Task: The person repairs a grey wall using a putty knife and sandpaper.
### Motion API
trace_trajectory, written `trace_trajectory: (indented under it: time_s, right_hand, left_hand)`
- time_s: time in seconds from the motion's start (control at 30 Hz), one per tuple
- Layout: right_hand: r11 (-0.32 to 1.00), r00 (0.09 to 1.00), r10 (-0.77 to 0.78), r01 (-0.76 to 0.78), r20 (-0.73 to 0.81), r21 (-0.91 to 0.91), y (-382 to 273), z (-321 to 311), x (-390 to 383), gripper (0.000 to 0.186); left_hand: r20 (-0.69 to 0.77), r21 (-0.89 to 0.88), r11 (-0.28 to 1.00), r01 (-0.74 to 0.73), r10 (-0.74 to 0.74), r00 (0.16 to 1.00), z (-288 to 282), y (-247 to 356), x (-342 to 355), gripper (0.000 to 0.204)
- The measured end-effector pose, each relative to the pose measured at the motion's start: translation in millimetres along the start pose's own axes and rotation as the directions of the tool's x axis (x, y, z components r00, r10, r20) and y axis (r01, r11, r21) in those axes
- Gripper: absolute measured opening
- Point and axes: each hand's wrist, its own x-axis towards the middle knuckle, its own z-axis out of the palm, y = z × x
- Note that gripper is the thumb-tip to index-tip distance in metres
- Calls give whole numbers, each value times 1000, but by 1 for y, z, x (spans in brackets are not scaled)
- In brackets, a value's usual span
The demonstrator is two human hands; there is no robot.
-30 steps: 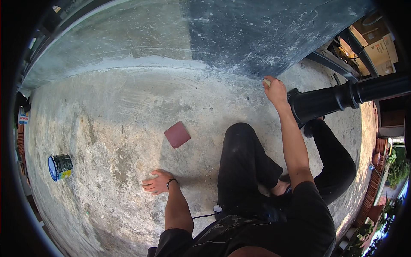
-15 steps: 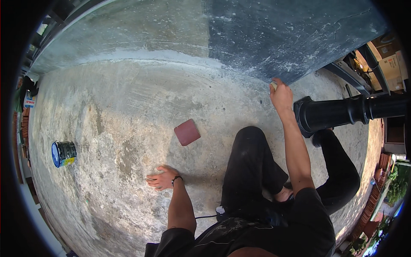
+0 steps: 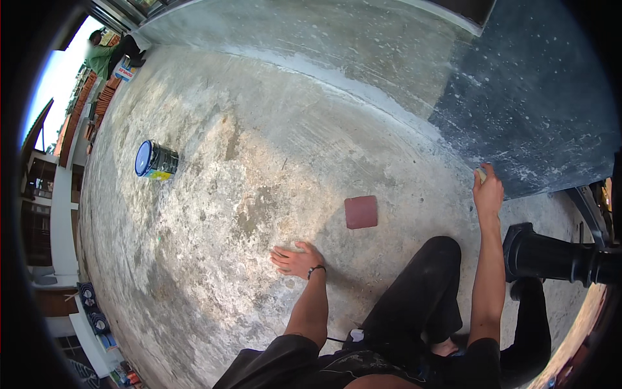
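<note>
My right hand (image 3: 489, 191) reaches out to the foot of the wall, at the lower edge of its dark grey painted part (image 3: 538, 97). Its fingers are closed on a small pale yellowish piece (image 3: 480, 175), mostly hidden by the hand, so its kind is unclear. Flat on the concrete floor (image 3: 214, 272), my left hand (image 3: 298, 260) spreads its fingers and holds nothing. Between the two hands lies a reddish-brown square sheet (image 3: 361, 212), which looks like sandpaper.
A paint can with a blue lid (image 3: 155, 161) lies on its side at the left. A black column base (image 3: 551, 254) stands close beside my right forearm. At the far upper left sits another person (image 3: 103, 59) near stacked bricks. My bent knee (image 3: 440, 249) rises between my arms.
The view has swung left, so the sheet, the can and both hands appear farther right, and the other person has come into sight. Both hands stay at about the same places.
</note>
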Motion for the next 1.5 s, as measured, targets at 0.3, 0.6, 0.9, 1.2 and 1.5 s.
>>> trace_trajectory:
  time_s: [0.3, 0.6, 0.9, 1.2, 1.5]
  right_hand:
    - [999, 994, -26, 29, 103, -24, -36, 11, 32, 23]
    - [982, 978, -155, 168, 142, -86, -108, 41, 76, 24]
    - [935, 929, -324, 343, 179, -88, -133, 47, 61, 26]
    - [943, 902, -325, 289, 284, 162, -33, -20, -38, 21]
    - [996, 924, -6, -27, 382, 81, 95, -56, -68, 26]
  left_hand:
    - [36, -119, 991, 67, -63, 997, -21, 7, 2, 74]
    - [34, -136, 990, 42, -38, 999, -19, 9, 4, 74]
    - [32, -124, 990, 62, -58, 998, -23, 1, 0, 72]
    - [-26, -48, 998, 35, -36, 999, -6, 0, 4, 71]
    - [-33, 109, 994, -10, 14, 999, 17, -1, 8, 73]
